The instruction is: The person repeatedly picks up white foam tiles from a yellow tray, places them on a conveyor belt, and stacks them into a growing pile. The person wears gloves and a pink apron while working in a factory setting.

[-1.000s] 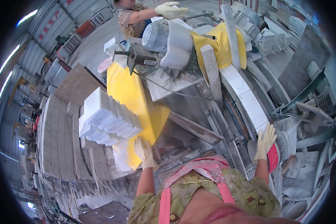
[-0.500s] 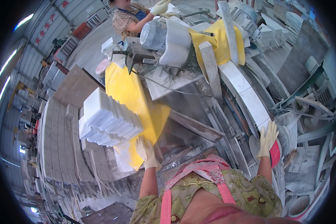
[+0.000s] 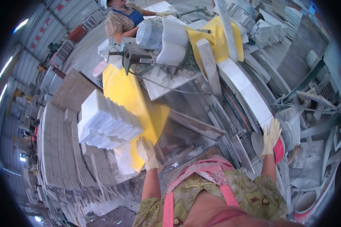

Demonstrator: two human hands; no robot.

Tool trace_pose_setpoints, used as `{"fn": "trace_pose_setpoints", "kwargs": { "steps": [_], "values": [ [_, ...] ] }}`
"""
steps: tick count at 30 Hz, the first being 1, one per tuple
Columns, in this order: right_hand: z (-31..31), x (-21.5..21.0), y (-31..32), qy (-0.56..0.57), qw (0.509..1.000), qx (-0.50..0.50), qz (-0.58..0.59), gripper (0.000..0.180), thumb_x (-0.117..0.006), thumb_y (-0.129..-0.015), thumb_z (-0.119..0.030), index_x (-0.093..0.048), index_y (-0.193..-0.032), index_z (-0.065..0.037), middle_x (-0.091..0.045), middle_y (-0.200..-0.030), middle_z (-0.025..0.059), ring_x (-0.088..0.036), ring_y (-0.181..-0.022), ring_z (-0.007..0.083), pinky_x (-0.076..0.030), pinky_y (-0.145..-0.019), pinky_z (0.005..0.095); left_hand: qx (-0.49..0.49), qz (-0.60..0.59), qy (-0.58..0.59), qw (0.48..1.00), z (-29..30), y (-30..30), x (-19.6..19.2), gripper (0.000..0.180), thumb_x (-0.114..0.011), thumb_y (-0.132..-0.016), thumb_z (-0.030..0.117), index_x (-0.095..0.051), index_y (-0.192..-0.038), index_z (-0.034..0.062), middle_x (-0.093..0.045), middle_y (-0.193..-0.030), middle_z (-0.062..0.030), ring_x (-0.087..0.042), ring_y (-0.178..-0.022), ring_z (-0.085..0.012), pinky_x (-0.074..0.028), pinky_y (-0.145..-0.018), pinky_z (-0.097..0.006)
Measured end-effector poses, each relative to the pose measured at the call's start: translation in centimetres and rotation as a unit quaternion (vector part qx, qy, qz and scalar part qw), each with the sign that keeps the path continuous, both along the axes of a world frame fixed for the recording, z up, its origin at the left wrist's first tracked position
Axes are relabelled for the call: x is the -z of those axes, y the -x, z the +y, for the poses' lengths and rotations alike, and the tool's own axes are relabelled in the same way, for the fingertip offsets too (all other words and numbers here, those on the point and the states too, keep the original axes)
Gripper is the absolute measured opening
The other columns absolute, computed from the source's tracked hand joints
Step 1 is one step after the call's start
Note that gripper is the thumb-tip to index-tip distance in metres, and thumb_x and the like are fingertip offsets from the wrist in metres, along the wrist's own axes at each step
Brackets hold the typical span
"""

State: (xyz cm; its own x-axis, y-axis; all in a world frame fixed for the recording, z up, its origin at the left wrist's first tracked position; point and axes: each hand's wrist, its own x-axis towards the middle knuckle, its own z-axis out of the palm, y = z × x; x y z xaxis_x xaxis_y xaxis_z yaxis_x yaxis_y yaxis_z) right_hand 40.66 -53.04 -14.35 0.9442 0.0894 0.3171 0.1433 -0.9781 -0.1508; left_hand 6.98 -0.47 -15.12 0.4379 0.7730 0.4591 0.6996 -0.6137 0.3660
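Both my hands wear cream rubber gloves. My left hand [image 3: 147, 154] lies with its fingers stretched out on the edge of a yellow sheet [image 3: 127, 96], just beside a stack of white stone tiles [image 3: 111, 117]. The stack stands in two rows on that sheet, its tiles packed face to face. On the right, my right hand [image 3: 271, 138] is spread flat at the near end of a line of white stone tiles [image 3: 250, 96], fingertips touching the last one. The tiles run end to end along a narrow track under a yellow cover [image 3: 216, 38]. Neither hand grips anything.
A grey motor [image 3: 149, 34] and machine frame stand ahead. Beyond them is a co-worker [image 3: 123, 22] in a blue apron. Long stone strips [image 3: 57, 147] are piled at left. A red round-edged piece [image 3: 278, 151] sits below my right hand, and a bucket [image 3: 305, 202] at lower right.
The co-worker's raised gloved hand has come down onto the white slabs in front of them. My view has shifted slightly; both my hands stay in nearly the same places.
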Motion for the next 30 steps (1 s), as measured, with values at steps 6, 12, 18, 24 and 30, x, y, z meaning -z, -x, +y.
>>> {"fn": "trace_pose_setpoints", "kwargs": {
  "steps": [6,12,18,24,30],
  "values": [
    [0.2,-0.3,0.9,-0.005,1.0,0.001,-0.022,0.062,-0.054,-0.1,-0.044,-0.047,-0.15,-0.008,-0.044,-0.155,0.0181,-0.035,-0.147,0.035,-0.021,-0.123,0.0489,0.015,-0.017,0.081,0.996,1.7,0.6,1.5,0.045,-0.06,-0.099,0.023,-0.059,-0.135,-0.0033,-0.058,-0.14,-0.0237,-0.051,-0.133,-0.0397,-0.038,-0.115,-0.047],
    [0.0,-0.3,1.6,-0.053,0.996,0.009,-0.066,0.059,-0.06,-0.096,-0.044,-0.053,-0.143,-0.009,-0.049,-0.152,0.0166,-0.039,-0.145,0.0339,-0.025,-0.121,0.0549,0.017,0.052,0.063,0.997,2.9,0.1,0.8,0.04,-0.058,-0.1,0.023,-0.062,-0.13,-0.0041,-0.063,-0.13,-0.0259,-0.061,-0.12,-0.041,-0.048,-0.105,-0.047],
    [0.2,-1.3,2.1,-0.078,0.995,0.015,-0.063,0.057,-0.063,-0.095,-0.042,-0.054,-0.141,-0.011,-0.05,-0.149,0.0138,-0.041,-0.143,0.0331,-0.026,-0.12,0.0566,-0.012,0.074,0.031,0.997,2.5,-0.2,0.4,0.039,-0.058,-0.1,0.026,-0.063,-0.128,-0.0009,-0.065,-0.127,-0.0225,-0.063,-0.116,-0.0387,-0.05,-0.102,-0.045],
    [-0.1,-1.4,2.5,-0.086,0.994,0.016,-0.06,0.057,-0.063,-0.095,-0.042,-0.054,-0.141,-0.01,-0.051,-0.146,0.0136,-0.041,-0.143,0.0322,-0.025,-0.12,0.0569,-0.006,0.079,0.01,0.997,3.3,-0.3,1.2,0.039,-0.057,-0.1,0.029,-0.065,-0.127,0.0022,-0.068,-0.123,-0.0193,-0.065,-0.113,-0.0363,-0.051,-0.099,-0.044],
    [-0.4,-1.3,2.6,-0.084,0.992,0.012,-0.094,0.056,-0.064,-0.093,-0.042,-0.056,-0.137,-0.009,-0.053,-0.142,0.0137,-0.043,-0.14,0.0317,-0.027,-0.118,0.0585,-0.016,0.076,0.0,0.997,3.3,0.2,1.6,0.039,-0.057,-0.1,0.032,-0.067,-0.125,0.0053,-0.07,-0.12,-0.0161,-0.067,-0.109,-0.034,-0.053,-0.095,-0.043]
  ]
}}
